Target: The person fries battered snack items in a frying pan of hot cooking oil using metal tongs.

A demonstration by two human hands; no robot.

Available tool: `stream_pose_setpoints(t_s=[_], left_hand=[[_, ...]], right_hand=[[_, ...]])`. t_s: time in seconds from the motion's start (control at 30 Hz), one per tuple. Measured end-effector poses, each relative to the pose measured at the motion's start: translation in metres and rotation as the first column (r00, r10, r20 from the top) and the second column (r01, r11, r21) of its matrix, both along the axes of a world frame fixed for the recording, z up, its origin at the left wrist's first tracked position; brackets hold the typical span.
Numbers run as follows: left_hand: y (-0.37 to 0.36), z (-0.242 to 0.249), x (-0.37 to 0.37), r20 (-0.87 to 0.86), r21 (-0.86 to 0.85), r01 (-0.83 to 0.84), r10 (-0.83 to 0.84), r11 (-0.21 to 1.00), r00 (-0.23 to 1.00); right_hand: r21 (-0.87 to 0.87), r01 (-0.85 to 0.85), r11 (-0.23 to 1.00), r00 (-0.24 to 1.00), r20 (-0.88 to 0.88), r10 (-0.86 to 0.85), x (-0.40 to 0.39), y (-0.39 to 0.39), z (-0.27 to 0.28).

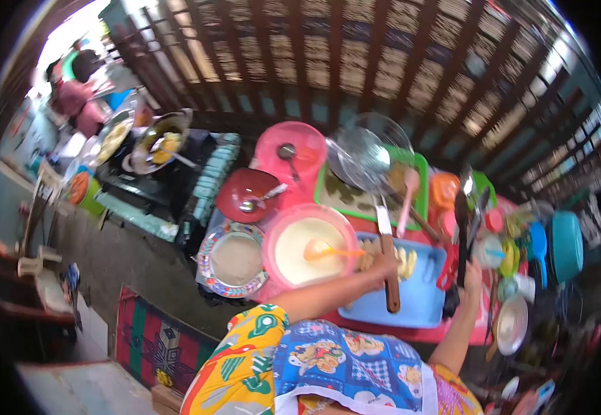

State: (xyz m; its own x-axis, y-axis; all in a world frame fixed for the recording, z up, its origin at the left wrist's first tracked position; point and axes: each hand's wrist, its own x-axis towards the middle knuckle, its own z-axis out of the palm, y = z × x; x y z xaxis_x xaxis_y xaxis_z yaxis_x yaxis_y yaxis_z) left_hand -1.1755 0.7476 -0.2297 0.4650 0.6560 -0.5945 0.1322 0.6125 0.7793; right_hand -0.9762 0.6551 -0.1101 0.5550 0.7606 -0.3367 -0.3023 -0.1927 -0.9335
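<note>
Two hands are seen at work just right of the frame's centre. The left hand (383,265) is closed around the wooden handle of a skimmer (364,160), whose round mesh head stands higher up, over the green tray (421,181). The right hand (471,275) is closed on the lower end of dark tongs (464,228), held upright toward the right of the frame. Between and below the hands lies a blue tray (421,301) on which pale banana pieces (404,261) are laid, touching the left hand's fingers. Left of that tray a pink bowl (309,247) of creamy batter is set, with an orange spoon (325,250) resting in it, and further left a patterned bowl (235,259) of a greyish mix. In the upper left of the frame a wok (162,138) with frying pieces is seen on a stove. The step in hand is judged to be the taking up of tools beside the cut pieces; a steady carry of the skimmer toward the wok would be called for next
</note>
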Motion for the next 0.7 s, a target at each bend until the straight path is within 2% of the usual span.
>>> stream_pose_setpoints(t_s=[0.07, 0.13, 0.17, 0.23, 0.27, 0.33, 0.37, 0.43, 0.47, 0.53, 0.57, 0.6, 0.67, 0.7], left_hand=[[-0.002, 0.044, -0.007, -0.148, 0.043, -0.029, 0.035, 0.999, 0.988], [0.003, 0.06, -0.022, -0.212, -0.024, 0.123, -0.125, 0.992, 0.969], [0.003, 0.056, -0.026, -0.212, -0.005, 0.081, -0.08, 0.997, 0.974], [0.005, 0.053, -0.04, -0.06, -0.015, 0.163, -0.164, 0.986, 0.985], [0.007, 0.057, -0.049, -0.059, -0.005, 0.133, -0.133, 0.991, 0.989], [-0.001, 0.099, -0.082, 0.263, 0.056, 0.161, -0.17, 0.985, 0.95], [-0.003, 0.114, -0.095, 0.266, 0.06, 0.133, -0.144, 0.989, 0.953], [-0.009, 0.138, -0.125, 0.477, 0.189, 0.158, -0.232, 0.969, 0.848], [-0.012, 0.145, -0.141, 0.497, 0.249, 0.091, -0.208, 0.964, 0.842], [-0.02, 0.159, -0.179, 0.595, 0.391, -0.164, -0.113, 0.906, 0.796], [-0.023, 0.152, -0.198, 0.564, 0.448, -0.255, -0.049, 0.857, 0.824], [-0.03, 0.17, -0.231, 0.491, 0.344, -0.193, 0.0, 0.919, 0.871], [-0.038, 0.152, -0.283, 0.459, 0.436, -0.312, 0.09, 0.844, 0.884], [-0.042, 0.14, -0.311, 0.449, 0.487, -0.383, 0.151, 0.785, 0.881]], right_hand=[[0.054, 0.001, 0.999, 1.0, -0.004, -0.001, -0.007, 0.012, 0.001], [0.062, -0.06, 0.996, 0.998, 0.018, 0.059, -0.01, 0.023, -0.004], [0.083, -0.107, 0.991, 0.993, 0.053, 0.103, -0.014, 0.03, -0.003], [0.105, -0.167, 0.98, 0.984, 0.078, 0.159, -0.028, 0.045, 0.004], [0.114, -0.197, 0.974, 0.979, 0.083, 0.188, -0.037, 0.053, 0.01], [0.114, -0.245, 0.963, 0.968, 0.075, 0.238, -0.076, 0.063, 0.033], [0.116, -0.272, 0.955, 0.961, 0.079, 0.264, -0.093, 0.07, 0.039], [0.15, -0.341, 0.928, 0.939, 0.106, 0.328, -0.133, 0.082, 0.053], [0.147, -0.375, 0.915, 0.927, 0.086, 0.366, -0.159, 0.086, 0.06], [0.164, -0.478, 0.863, 0.878, 0.12, 0.464, -0.213, 0.094, 0.065], [0.153, -0.529, 0.835, 0.849, 0.114, 0.516, -0.245, 0.094, 0.07], [0.146, -0.576, 0.804, 0.817, 0.108, 0.566, -0.279, 0.094, 0.073], [0.213, -0.634, 0.744, 0.772, 0.115, 0.625, -0.347, 0.092, 0.058], [0.173, -0.685, 0.708, 0.726, 0.081, 0.683, -0.379, 0.087, 0.06]])
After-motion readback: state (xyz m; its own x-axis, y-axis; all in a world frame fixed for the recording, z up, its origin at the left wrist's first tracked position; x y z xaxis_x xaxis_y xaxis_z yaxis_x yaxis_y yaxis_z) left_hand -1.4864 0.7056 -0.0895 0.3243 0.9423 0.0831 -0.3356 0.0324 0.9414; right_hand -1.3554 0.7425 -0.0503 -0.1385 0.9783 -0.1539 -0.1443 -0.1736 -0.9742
